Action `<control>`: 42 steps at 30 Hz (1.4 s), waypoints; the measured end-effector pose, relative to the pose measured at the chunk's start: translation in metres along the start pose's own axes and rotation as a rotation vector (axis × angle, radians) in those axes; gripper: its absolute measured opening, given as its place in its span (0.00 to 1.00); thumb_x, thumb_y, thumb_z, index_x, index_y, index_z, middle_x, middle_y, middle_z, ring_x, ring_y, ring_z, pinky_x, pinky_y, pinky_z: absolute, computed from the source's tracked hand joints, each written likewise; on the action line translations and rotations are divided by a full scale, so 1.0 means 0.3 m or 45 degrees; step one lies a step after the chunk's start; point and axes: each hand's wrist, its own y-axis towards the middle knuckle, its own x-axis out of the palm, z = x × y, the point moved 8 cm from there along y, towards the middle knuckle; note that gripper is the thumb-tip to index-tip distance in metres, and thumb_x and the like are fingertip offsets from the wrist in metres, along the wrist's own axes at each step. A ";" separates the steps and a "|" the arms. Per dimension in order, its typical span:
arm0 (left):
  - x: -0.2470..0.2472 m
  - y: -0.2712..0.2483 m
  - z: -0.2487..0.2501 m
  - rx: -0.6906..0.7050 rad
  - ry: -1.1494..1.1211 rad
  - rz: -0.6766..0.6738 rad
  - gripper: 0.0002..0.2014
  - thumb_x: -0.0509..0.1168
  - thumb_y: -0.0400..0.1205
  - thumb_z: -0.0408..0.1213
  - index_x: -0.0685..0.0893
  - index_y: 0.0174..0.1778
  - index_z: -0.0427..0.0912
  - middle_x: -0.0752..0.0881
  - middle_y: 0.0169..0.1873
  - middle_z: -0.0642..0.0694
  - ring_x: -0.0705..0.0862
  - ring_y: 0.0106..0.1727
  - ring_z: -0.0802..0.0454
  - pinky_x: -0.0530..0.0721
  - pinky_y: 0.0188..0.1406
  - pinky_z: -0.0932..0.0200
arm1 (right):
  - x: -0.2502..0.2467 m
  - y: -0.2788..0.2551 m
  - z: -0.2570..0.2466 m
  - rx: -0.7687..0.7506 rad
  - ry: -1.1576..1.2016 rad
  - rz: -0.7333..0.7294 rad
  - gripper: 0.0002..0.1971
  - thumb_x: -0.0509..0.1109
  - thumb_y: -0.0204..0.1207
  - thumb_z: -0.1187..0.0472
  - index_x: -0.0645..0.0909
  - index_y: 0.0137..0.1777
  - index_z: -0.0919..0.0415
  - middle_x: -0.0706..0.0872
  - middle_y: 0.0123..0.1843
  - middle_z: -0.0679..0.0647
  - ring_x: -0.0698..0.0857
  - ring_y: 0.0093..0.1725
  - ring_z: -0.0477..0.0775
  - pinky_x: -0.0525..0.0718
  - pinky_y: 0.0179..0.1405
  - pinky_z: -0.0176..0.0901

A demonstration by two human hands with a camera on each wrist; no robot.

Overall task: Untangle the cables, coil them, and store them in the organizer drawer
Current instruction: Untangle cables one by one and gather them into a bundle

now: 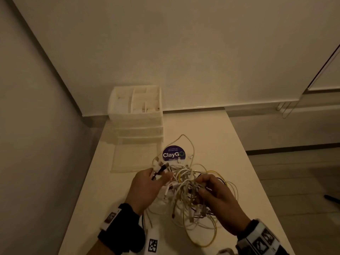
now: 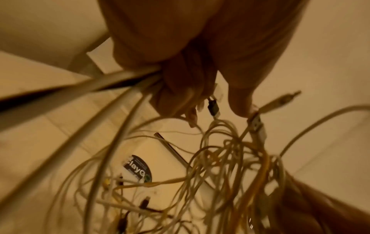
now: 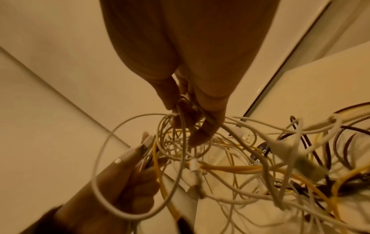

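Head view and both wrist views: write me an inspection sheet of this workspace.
Surface: white table bearing a round ClayGo sticker.
Job's things: white drawer organizer at the table's far left, bottom drawer pulled open, nothing seen inside.
Clutter: nothing seen.
Hands: left hand grips connector ends; right hand pinches white strands.
Cables: cable tangle of white, yellow and dark cables, held between both hands, uncoiled.
Surroundings: plain walls, tiled floor.

ClayGo sticker (image 1: 173, 153) on table (image 1: 220, 144)
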 end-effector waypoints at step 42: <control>-0.214 -0.001 -0.235 -0.341 -0.363 0.402 0.08 0.71 0.78 0.35 0.83 0.35 0.37 0.78 0.20 0.50 0.72 0.25 0.51 0.70 0.27 0.58 | -0.535 0.051 0.099 -0.131 0.170 1.104 0.15 0.59 0.81 0.73 0.75 0.40 0.53 0.77 0.42 0.61 0.78 0.31 0.57 0.80 0.20 0.43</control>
